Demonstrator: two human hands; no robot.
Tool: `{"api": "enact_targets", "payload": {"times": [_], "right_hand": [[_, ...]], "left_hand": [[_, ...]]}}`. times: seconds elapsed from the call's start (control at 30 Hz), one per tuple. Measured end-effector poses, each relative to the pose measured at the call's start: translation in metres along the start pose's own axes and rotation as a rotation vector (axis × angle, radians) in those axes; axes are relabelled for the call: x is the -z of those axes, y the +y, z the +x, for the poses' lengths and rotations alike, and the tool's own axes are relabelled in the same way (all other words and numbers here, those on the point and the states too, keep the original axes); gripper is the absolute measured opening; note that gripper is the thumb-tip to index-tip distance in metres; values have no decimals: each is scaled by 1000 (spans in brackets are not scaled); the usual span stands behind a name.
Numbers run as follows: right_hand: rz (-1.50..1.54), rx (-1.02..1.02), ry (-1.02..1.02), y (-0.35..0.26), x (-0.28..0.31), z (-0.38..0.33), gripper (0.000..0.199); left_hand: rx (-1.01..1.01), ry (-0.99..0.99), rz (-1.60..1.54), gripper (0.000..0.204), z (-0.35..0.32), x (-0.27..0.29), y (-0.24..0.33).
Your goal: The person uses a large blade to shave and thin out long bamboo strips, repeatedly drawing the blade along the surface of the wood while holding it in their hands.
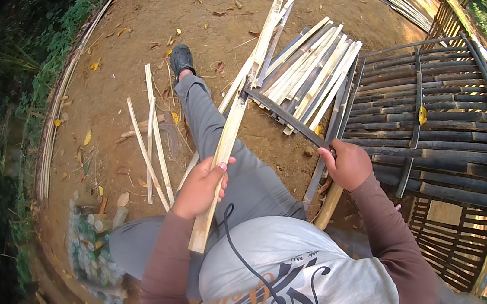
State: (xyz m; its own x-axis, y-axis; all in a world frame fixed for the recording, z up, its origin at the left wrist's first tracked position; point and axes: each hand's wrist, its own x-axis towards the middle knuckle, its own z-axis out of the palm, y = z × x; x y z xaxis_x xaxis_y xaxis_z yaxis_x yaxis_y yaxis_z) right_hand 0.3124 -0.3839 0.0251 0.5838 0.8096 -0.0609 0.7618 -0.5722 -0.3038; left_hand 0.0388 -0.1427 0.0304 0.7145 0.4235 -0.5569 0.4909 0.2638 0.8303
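My left hand point(202, 184) is closed round a long pale split-bamboo strip point(227, 139), which slants from my lap up and away past my outstretched leg. My right hand point(347, 162) grips the handle of a dark, long-bladed machete point(285, 113). The blade points up and left, and its far end meets the strip about halfway along. Beyond the blade lies a pile of split bamboo strips point(318, 70), some pale and some dark-skinned. The handle is mostly hidden by my fingers.
Loose strips point(156, 132) and a curved blade point(172, 137) lie on the dirt at the left, near plastic bottles point(87, 244). A bamboo slatted bench point(433, 110) stands close on the right. My shoe point(181, 58) rests ahead. A dark cord point(250, 254) hangs over my shirt.
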Motion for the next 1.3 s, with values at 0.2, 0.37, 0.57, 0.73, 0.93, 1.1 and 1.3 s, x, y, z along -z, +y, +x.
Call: {"api": "enact_targets", "payload": {"times": [0.2,0.37,0.57,0.73,0.93,1.1,1.3], "right_hand": [[-33,29,-35,4,-1,-11,48],[4,30,-55,6,0,-14,47],[-24,27,-61,11,-1,-14,47],[17,-7,-55,17,-1,-13,48],[23,-49,-43,17,-3,-10,48],[94,20,-51,25,-10,-12,48],[242,-235,-34,48,-34,8,50]], "left_hand": [[5,2,17,39,-1,1,0],[4,-25,22,39,-1,8,-1],[23,-47,70,38,-3,8,5],[29,-80,53,38,-3,10,3],[48,-105,47,38,-1,11,4],[56,-131,59,39,0,11,11],[97,-73,82,39,8,28,7]]}}
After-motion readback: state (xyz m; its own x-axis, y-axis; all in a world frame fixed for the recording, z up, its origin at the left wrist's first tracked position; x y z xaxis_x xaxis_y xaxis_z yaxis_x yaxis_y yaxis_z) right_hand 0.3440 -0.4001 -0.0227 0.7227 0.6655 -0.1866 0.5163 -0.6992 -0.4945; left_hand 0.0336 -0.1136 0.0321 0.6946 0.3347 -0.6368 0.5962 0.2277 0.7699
